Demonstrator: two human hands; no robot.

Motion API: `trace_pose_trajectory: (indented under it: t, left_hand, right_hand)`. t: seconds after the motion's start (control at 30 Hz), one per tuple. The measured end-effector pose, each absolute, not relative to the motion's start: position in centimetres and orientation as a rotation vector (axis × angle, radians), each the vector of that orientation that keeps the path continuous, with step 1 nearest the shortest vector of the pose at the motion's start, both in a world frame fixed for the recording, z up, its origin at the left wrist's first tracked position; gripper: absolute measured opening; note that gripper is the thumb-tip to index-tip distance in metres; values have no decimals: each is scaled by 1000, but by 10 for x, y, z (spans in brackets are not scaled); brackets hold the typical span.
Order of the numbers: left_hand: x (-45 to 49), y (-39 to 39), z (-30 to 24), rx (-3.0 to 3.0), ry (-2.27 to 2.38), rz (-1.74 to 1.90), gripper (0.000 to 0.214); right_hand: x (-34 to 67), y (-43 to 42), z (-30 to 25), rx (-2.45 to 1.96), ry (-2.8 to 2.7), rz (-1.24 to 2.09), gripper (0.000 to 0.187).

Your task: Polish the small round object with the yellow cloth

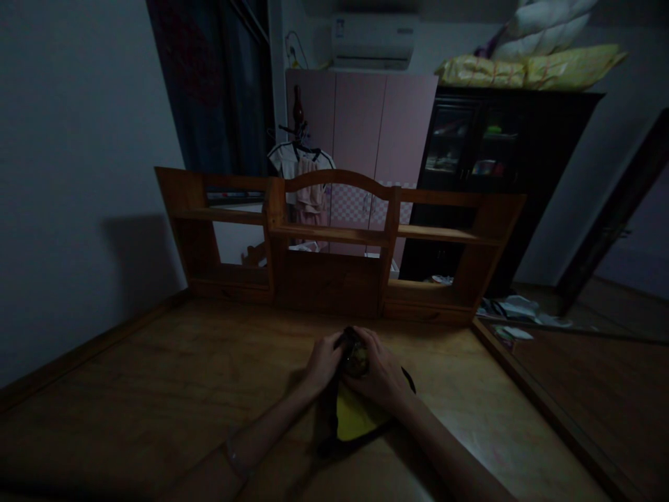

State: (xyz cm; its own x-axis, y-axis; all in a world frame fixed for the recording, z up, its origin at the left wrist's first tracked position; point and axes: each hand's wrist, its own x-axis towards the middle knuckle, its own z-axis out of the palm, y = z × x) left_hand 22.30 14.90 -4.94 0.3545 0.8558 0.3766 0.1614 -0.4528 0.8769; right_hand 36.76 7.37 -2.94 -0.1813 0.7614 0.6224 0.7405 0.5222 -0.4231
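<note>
In dim light, my left hand [324, 361] and my right hand [381, 371] come together over the wooden table. Between them is a small dark, rounded thing [357, 360] with a glossy, mottled face; its kind is too dark to make out. My left fingers close on its left side, while the right hand curls around its top and right side. Beneath the hands lies a yellow piece [358, 418] with a black border, flat on the table. My right wrist and forearm cover part of its right side. Whether the dark thing is joined to the yellow piece, I cannot tell.
A low wooden shelf unit [334, 237] stands along the table's far edge. A white wall [78, 174] borders the left side. A raised wooden rim [543, 404] runs along the right. Behind are a pink wardrobe [360, 125], a black cabinet [502, 132] and hanging clothes [308, 171].
</note>
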Motion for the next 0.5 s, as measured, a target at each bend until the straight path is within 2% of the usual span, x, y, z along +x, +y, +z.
trace_pose_trajectory:
  t: [0.23,0.5]
  left_hand:
    - [228,153,-59,1862,880,1139,32]
    - [235,163,-68,1548,604,1098,53]
  right_hand:
    - [372,75,-29,-1255,-1940,-22,80]
    - [377,78,-36,-1223,-1940,-129,78]
